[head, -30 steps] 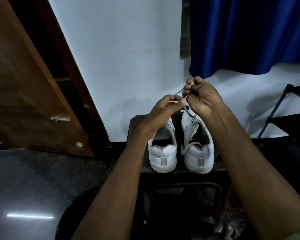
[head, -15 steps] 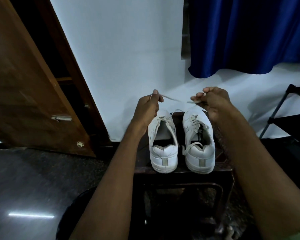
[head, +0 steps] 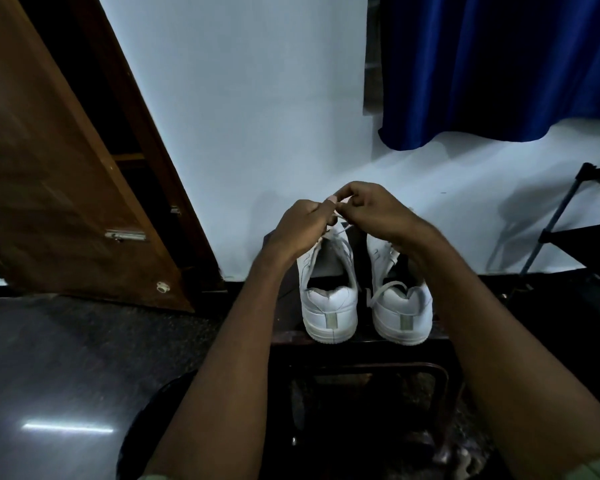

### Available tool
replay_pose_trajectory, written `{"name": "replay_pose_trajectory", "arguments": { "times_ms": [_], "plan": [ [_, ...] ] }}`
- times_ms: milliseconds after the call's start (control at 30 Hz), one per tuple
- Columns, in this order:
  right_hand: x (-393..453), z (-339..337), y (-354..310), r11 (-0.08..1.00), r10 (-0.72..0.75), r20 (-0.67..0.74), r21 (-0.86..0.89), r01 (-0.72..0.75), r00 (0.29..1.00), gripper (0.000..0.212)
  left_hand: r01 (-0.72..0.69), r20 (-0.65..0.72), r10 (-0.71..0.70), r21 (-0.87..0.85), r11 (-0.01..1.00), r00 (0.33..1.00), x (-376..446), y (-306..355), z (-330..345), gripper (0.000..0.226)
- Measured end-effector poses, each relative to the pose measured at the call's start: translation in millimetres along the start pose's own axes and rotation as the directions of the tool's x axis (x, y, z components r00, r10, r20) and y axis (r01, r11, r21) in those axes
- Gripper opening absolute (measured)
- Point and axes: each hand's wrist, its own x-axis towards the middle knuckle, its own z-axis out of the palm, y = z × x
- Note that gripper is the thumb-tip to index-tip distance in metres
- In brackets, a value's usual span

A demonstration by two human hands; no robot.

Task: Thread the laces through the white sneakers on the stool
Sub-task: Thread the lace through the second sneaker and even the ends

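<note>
Nearest me, both forearms reach forward over the dark stool (head: pixel 361 341), whose front edge sits just under the heels of the two sneakers. I see open floor (head: pixel 84 358) to the left and a black rack (head: pixel 568 233) off to the right. The left sneaker (head: pixel 328 299) and right sneaker (head: pixel 400 310) stand side by side, apart, long axes running away from me, heels toward me and toes toward the wall (head: pixel 257 116). Above the toes, my left hand (head: pixel 300 228) and right hand (head: pixel 378 213) meet, fingers curled, both pinching the lace (head: pixel 340 229) that rises from the left sneaker. Beyond, a door (head: pixel 49 185) leans left and a blue curtain (head: pixel 499 64) hangs right.
</note>
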Motion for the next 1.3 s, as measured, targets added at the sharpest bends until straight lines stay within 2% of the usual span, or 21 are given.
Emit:
{"name": "replay_pose_trajectory", "arguments": {
  "times_ms": [67, 133, 200, 267, 333, 400, 467, 500, 533, 600, 633, 700, 833, 933, 1100, 1133, 1233, 1300],
  "plan": [
    [0, -5, 5, 0.997, -0.005, 0.018, 0.079, 0.004, 1.000, 0.020, -0.026, -0.008, 0.026, 0.005, 1.000, 1.000, 1, -3, -3, 0.051],
    [-3, -8, 5, 0.997, -0.011, -0.023, 0.081, 0.013, 1.000, 0.021, -0.056, -0.003, 0.056, 0.001, 0.998, 0.998, 1, -7, -7, 0.051],
    [-1, -8, 9, 0.999, -0.032, -0.145, -0.040, 0.026, 0.989, 0.023, -0.062, -0.012, 0.063, 0.053, 0.997, 0.998, 0, -7, -11, 0.053],
    [5, -8, 13, 0.986, -0.021, -0.271, -0.167, -0.026, 0.962, 0.025, -0.069, -0.035, 0.073, 0.101, 0.993, 0.997, 0, -10, -14, 0.050],
    [5, -9, 16, 0.962, 0.002, -0.337, -0.257, -0.094, 0.942, 0.025, -0.080, -0.071, 0.091, 0.146, 0.986, 0.993, 2, -14, -15, 0.045],
    [4, -7, 19, 0.884, -0.023, -0.364, -0.443, -0.151, 0.931, 0.021, -0.078, -0.118, 0.098, 0.164, 0.983, 0.988, 3, -20, -16, 0.038],
    [3, -2, 18, 0.765, -0.116, -0.352, -0.628, -0.142, 0.929, 0.017, -0.072, -0.182, 0.092, 0.115, 0.991, 0.979, 4, -23, -15, 0.030],
    [4, 2, 17, 0.770, -0.157, -0.319, -0.632, -0.086, 0.934, 0.017, -0.081, -0.201, 0.097, 0.083, 0.993, 0.975, 4, -22, -14, 0.027],
    [4, 6, 14, 0.826, -0.177, -0.264, -0.563, -0.002, 0.948, 0.017, -0.102, -0.212, 0.114, 0.070, 0.992, 0.971, 4, -21, -12, 0.024],
    [4, 14, 5, 0.951, -0.165, -0.131, -0.284, 0.123, 0.977, 0.018, -0.155, -0.242, 0.179, 0.113, 0.981, 0.954, 4, -17, -7, 0.018],
    [3, 19, 1, 0.977, -0.151, -0.078, -0.166, 0.137, 0.985, 0.018, -0.167, -0.268, 0.199, 0.138, 0.976, 0.943, 4, -16, -5, 0.015],
    [0, 27, -3, 0.988, -0.144, -0.076, -0.072, 0.138, 0.987, 0.019, -0.155, -0.317, 0.194, 0.147, 0.977, 0.928, 4, -17, -2, 0.013],
    [-1, 33, -1, 0.986, -0.150, -0.135, -0.094, 0.138, 0.979, 0.022, -0.135, -0.316, 0.161, 0.101, 0.986, 0.935, 5, -23, -3, 0.038],
    [1, 30, 1, 0.989, -0.119, -0.112, -0.104, 0.108, 0.987, 0.018, -0.116, -0.282, 0.140, 0.099, 0.988, 0.949, 6, -28, -4, 0.041],
    [6, 26, 13, 0.962, -0.033, -0.235, -0.270, -0.032, 0.971, 0.016, -0.068, -0.244, 0.094, 0.114, 0.991, 0.965, 6, -30, -9, 0.040],
    [5, 26, 14, 0.962, -0.017, -0.239, -0.268, -0.049, 0.971, 0.015, -0.037, -0.212, 0.063, 0.124, 0.992, 0.975, 5, -27, -12, 0.041],
    [4, 29, 15, 0.963, 0.019, -0.224, -0.258, -0.078, 0.974, 0.010, 0.072, 0.015, -0.074, 0.103, 0.992, 0.997, -1, -23, -15, 0.053],
    [3, 32, 16, 0.954, 0.024, -0.216, -0.286, -0.087, 0.976, 0.011, 0.128, 0.064, -0.136, 0.113, 0.985, 0.989, -5, -24, -14, 0.057]
  ]
}}
